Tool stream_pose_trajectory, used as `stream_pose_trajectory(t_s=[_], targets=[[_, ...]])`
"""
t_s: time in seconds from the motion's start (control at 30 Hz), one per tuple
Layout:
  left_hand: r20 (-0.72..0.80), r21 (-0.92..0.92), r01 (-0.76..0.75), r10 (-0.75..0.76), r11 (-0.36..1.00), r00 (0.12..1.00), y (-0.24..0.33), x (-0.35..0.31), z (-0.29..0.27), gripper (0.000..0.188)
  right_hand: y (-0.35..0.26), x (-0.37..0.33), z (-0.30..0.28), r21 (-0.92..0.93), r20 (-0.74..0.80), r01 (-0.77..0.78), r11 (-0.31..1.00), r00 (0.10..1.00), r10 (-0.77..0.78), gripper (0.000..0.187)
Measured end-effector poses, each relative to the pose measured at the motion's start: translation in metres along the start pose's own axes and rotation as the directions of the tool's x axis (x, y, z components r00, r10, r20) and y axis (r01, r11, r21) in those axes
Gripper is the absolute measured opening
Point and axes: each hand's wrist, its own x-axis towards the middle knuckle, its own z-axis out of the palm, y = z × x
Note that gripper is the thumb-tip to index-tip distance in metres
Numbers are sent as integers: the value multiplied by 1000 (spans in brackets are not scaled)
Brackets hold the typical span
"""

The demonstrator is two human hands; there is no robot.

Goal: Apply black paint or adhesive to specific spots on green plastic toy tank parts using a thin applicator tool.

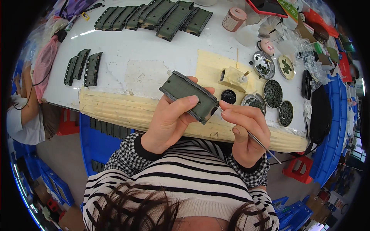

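"How does the left grip (pixel 167 119) stand?"

"Closed around a dark green panel (pixel 175 86), thumb laid over its broad face, the other fingers behind it and showing past its far edge. The panel is up in the air over the near edge of the bench (pixel 111 44), slanting from far left to near right."

"And the right grip (pixel 248 134)?"

"Pinching a slim metal tool (pixel 266 148) close to its tip. That tip is at the panel's right end; whether it touches is too small to tell."

"How would the panel handle?"

"Light, I'd judge, since one hand carries it, and stiff, with no sag. Its face looks matt, so probably not very slippery. I'd trust the raised trim along both long edges least; it could chip or loosen under pressure."

"So where to take hold?"

"Across the middle, thumb on the broad face and fingers beneath, squeezing the trim little and leaving the right end open for the tool."

"What's close by?"

"Just beyond, to the right, a small black dish (pixel 228 91); farther right, a round metal tin (pixel 266 57) with dark green bits. More panels (pixel 169 27) lie on the bench's far side."
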Motion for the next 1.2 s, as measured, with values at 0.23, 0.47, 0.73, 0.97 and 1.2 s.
stream_pose_trajectory(t_s=[0.23, 0.47, 0.73, 0.97, 1.2], targets=[[37, -157, 100, -96, 983, 995, 1, 3, -5, 36, -2, 12, -15, -13, 156, 75, 997, 985, -72, 29], [85, -194, 124, -110, 973, 990, -3, 6, -9, 38, 1, 5, -13, -27, 119, 68, 997, 991, -64, 30], [124, -204, 116, -92, 972, 988, -3, 5, -8, 40, -1, 0, -13, -3, 111, 105, 994, 988, -104, 33], [131, -180, 109, -86, 978, 988, -4, 6, -9, 41, -3, 4, -17, -27, 172, 131, 991, 977, -124, 36], [122, -157, 140, -121, 978, 985, -2, 5, -6, 46, -5, 7, -22, -62, 231, 185, 981, 959, -166, 37]])
